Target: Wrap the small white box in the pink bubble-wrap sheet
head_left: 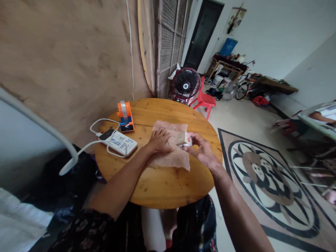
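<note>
A sheet of thin, pinkish see-through wrap, perhaps bubble wrap [170, 162], lies on the round wooden table [157, 189]. My left hand [159, 141] rests flat on its left part, fingers spread. Between the thumb and fingers of my right hand [203, 148] is a small pale box [183, 139] with a reddish mark on its end. The box is over the right half of the sheet; I cannot tell whether it touches it.
A white power bank [122, 144] with cables lies at the table's left, beside an orange tape dispenser [126, 115]. Behind the table stand a fan [186, 84] and a red plastic chair [206, 99]. A person's arm [321, 115] shows at the far right.
</note>
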`<state>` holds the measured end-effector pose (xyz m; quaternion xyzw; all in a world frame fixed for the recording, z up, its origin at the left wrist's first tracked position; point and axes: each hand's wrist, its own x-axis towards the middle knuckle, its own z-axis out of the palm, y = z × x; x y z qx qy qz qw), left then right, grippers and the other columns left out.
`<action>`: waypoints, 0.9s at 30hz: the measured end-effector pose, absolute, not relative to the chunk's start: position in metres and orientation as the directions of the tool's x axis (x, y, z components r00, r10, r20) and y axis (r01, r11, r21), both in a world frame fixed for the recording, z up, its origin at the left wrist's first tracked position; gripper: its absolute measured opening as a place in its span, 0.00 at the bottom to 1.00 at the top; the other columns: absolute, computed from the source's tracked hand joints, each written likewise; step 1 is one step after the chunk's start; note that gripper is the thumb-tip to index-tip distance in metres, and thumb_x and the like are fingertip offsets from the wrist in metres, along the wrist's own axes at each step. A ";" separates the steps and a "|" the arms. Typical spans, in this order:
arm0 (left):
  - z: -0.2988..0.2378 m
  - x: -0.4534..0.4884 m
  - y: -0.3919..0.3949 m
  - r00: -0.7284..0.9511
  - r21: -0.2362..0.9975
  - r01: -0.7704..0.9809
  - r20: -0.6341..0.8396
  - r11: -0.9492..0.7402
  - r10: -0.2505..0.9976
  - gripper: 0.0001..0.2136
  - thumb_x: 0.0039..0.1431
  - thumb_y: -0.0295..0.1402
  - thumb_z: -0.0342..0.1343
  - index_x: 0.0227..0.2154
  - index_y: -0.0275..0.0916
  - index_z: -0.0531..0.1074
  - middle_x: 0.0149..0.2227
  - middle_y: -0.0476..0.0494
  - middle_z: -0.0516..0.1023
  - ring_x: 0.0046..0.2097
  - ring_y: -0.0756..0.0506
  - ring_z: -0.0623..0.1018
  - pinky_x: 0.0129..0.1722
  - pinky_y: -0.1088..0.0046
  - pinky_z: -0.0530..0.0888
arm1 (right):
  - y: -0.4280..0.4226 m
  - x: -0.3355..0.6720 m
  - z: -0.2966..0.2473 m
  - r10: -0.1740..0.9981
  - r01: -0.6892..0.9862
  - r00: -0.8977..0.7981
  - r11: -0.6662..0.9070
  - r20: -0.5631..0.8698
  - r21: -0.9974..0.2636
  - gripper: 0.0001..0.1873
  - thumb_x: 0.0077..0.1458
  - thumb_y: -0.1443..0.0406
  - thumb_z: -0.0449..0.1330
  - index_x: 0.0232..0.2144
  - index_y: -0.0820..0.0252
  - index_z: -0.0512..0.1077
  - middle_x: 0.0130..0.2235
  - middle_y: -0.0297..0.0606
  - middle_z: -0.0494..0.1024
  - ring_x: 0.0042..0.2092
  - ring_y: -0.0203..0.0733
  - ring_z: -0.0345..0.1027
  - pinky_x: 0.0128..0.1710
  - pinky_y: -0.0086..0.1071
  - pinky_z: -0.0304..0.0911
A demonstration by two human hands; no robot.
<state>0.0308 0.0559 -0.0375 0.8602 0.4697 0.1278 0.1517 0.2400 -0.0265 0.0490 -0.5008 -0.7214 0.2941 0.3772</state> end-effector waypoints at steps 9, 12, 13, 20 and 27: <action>-0.028 0.002 0.073 0.552 0.766 0.483 0.110 -0.424 0.827 0.32 0.57 0.34 0.45 0.66 0.39 0.50 0.67 0.44 0.55 0.66 0.43 0.59 0.64 0.63 0.59 | 0.017 0.207 -0.014 0.955 0.526 -0.287 0.225 0.078 -0.820 0.23 0.47 0.61 0.63 0.46 0.58 0.67 0.40 0.35 0.75 0.38 0.40 0.70 0.41 0.35 0.66; -0.031 0.003 0.075 0.522 0.709 0.566 0.086 -0.420 0.849 0.30 0.57 0.31 0.44 0.64 0.37 0.54 0.67 0.42 0.56 0.67 0.41 0.57 0.66 0.60 0.54 | 0.019 0.209 -0.023 0.943 0.617 -0.309 0.301 0.127 -0.727 0.25 0.47 0.62 0.63 0.50 0.58 0.67 0.45 0.39 0.74 0.43 0.42 0.69 0.46 0.37 0.65; -0.033 0.004 0.075 0.518 0.691 0.584 0.086 -0.425 0.851 0.30 0.57 0.31 0.44 0.64 0.36 0.56 0.66 0.41 0.57 0.67 0.41 0.57 0.66 0.60 0.54 | 0.019 0.210 -0.024 0.938 0.626 -0.317 0.317 0.139 -0.712 0.26 0.48 0.63 0.62 0.51 0.59 0.66 0.47 0.40 0.74 0.45 0.43 0.69 0.48 0.38 0.64; -0.033 0.007 0.078 0.539 0.662 0.589 0.106 -0.464 0.835 0.25 0.58 0.32 0.44 0.60 0.36 0.62 0.64 0.40 0.61 0.66 0.43 0.59 0.65 0.63 0.55 | 0.021 0.212 -0.027 0.933 0.535 -0.342 0.289 0.109 -0.794 0.29 0.46 0.65 0.63 0.53 0.58 0.66 0.49 0.41 0.74 0.47 0.42 0.70 0.50 0.39 0.64; -0.033 0.009 0.081 0.564 0.660 0.555 0.147 -0.506 0.812 0.21 0.57 0.30 0.45 0.52 0.33 0.70 0.59 0.38 0.69 0.61 0.41 0.65 0.63 0.63 0.59 | 0.018 0.208 -0.023 0.928 0.465 -0.355 0.279 0.111 -0.840 0.29 0.45 0.65 0.63 0.52 0.58 0.67 0.48 0.40 0.74 0.46 0.41 0.71 0.48 0.36 0.66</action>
